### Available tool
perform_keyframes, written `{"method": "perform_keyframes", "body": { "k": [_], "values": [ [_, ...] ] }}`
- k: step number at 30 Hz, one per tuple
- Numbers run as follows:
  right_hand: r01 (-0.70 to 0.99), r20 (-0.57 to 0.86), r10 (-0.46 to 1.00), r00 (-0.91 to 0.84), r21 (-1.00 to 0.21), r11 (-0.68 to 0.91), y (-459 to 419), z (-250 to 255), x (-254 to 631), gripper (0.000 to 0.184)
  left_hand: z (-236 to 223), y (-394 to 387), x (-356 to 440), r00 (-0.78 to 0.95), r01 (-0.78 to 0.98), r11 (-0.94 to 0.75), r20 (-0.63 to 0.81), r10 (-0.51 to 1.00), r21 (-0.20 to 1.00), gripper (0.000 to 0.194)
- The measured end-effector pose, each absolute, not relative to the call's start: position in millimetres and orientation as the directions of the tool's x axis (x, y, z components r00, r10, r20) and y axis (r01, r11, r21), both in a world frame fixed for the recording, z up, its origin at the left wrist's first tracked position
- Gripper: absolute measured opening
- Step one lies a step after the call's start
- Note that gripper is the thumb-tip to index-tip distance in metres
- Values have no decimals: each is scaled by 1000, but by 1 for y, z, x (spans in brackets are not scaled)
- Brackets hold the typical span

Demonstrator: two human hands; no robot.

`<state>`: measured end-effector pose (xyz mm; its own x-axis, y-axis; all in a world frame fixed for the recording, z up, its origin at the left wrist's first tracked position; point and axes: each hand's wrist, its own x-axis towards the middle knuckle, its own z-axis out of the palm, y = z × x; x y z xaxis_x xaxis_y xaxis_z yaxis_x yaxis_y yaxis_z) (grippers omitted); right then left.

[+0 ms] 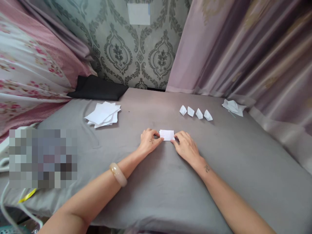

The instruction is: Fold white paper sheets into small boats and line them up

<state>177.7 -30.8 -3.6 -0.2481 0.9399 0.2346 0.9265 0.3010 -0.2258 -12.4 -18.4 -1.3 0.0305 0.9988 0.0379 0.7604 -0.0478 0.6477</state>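
Observation:
A small folded rectangle of white paper (167, 135) is held between my two hands, just above or on the grey cloth; I cannot tell which. My left hand (149, 140) pinches its left end between thumb and fingers. At the right end, the thumb and fingers of my right hand (187, 146) grip it the same way. Beyond my right hand stand several small folded white paper pieces (190, 111) in a row. A loose stack of white paper sheets (103, 113) lies to the far left of my left hand.
Grey cloth (146, 195) covers the surface. Folded black fabric (97, 87) rests at the back left, and more white paper scraps (232, 106) lie at the far right. Curtains (219, 45) hang along the right. White cables (14, 208) and a yellow strip (28, 195) are at the lower left.

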Motion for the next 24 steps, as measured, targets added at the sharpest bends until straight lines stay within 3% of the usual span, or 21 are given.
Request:
{"method": "perform_keyframes", "body": {
  "k": [3,7,10,14,20,24],
  "values": [
    [912,249,948,-199,-306,272,-28,-4,178,24,-2,-14,-7,25,754,-38,29,999,656,16],
    [892,477,866,-153,-310,328,-29,-4,177,52,-9,-16,-5,145,673,-260,222,964,692,14],
    [852,596,764,-249,-241,465,-32,-2,174,42,-12,-21,-6,243,743,-434,398,885,510,19],
    [808,594,727,-344,-207,552,-33,-1,169,24,-10,-25,-7,323,816,-487,453,831,311,24],
    [796,544,698,-466,-85,599,-28,-2,169,26,-15,-30,-9,242,851,-404,433,868,336,40],
    [789,478,730,-488,-116,603,-28,-5,170,29,-20,-34,-11,222,857,-353,350,910,375,40]
  ]
}}
